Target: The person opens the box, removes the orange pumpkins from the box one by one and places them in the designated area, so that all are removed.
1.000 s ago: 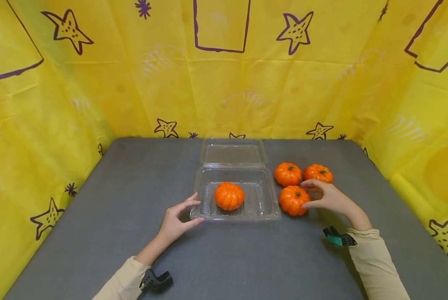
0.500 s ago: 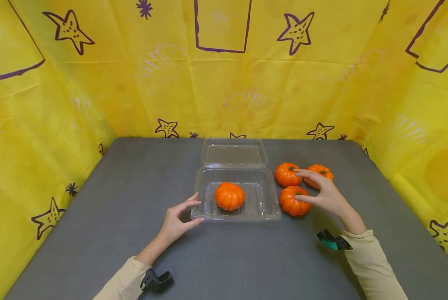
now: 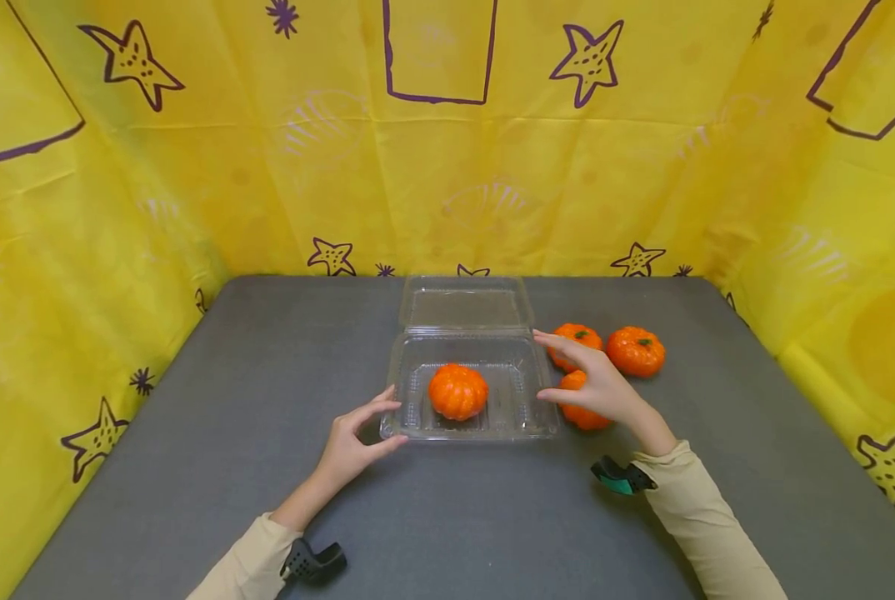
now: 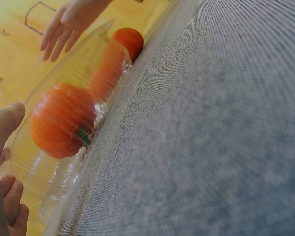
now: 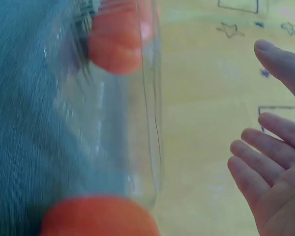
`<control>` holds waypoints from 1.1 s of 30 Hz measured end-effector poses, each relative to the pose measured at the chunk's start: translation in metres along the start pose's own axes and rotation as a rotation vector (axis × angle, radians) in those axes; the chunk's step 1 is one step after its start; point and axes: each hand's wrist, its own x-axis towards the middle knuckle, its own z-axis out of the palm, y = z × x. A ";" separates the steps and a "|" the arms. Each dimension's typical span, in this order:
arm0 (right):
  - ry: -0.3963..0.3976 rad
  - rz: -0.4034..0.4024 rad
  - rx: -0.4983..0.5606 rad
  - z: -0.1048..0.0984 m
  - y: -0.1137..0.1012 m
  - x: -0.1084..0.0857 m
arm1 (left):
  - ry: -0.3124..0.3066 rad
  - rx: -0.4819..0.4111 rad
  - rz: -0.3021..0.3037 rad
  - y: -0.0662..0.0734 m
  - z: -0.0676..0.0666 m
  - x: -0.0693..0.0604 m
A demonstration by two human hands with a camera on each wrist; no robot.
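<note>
A clear plastic clamshell container [image 3: 507, 429] lies with its lid [image 3: 466, 304] folded back. Inside sits one small orange pumpkin [image 3: 458, 392] on its side, its green stem facing down in the left wrist view. My left hand [image 3: 348, 442] holds the container's front left corner, thumb at the front edge and fingers on the left side. Over the right rim hovers my right hand [image 3: 601, 379], fingers spread with nothing between them. Beneath and behind it are two more pumpkins, a near one [image 3: 584, 412] and a far one [image 3: 573, 337], both partly hidden.
Another pumpkin [image 3: 636, 351] stands farther right. The grey table [image 3: 477, 517] is enclosed by yellow cloth [image 3: 447, 167] printed with starfish at the back and sides. Each wrist wears a dark camera mount.
My right hand has moved left, from the pumpkins to the container's right rim, carrying nothing. My left hand, the container and the pumpkins have stayed in place.
</note>
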 end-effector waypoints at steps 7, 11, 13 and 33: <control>-0.056 -0.011 0.031 0.009 -0.005 0.012 | 0.007 0.007 0.002 0.002 0.000 -0.001; -0.065 -0.020 0.053 0.012 -0.007 0.017 | 0.007 0.003 -0.005 0.002 0.000 0.000; -0.076 -0.027 0.057 0.016 -0.009 0.020 | 0.007 0.004 -0.006 0.002 0.000 0.000; -0.226 -0.171 0.139 0.074 0.000 0.046 | 0.005 0.011 0.005 0.001 -0.001 0.001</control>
